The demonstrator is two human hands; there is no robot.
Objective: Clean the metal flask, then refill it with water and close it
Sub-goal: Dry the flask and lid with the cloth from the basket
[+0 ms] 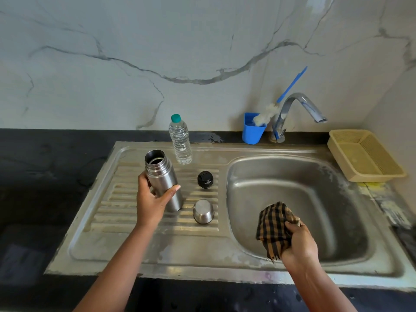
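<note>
1. Leftmost, the left hand grips the open flask upright on the drainboard; a wet slip could topple it.
2. Its stopper and cup lie loose nearby, easily knocked.
3. Over the sink, the right hand clutches a cloth, which may drop in.

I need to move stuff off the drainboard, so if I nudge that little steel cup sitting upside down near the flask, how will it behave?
The steel cup looks thin and hollow, so probably light. Standing mouth-down on the ribbed drainboard, it should slide or chatter rather than tip. Knocked over, its round, tapered wall would likely roll in a curve.
</note>
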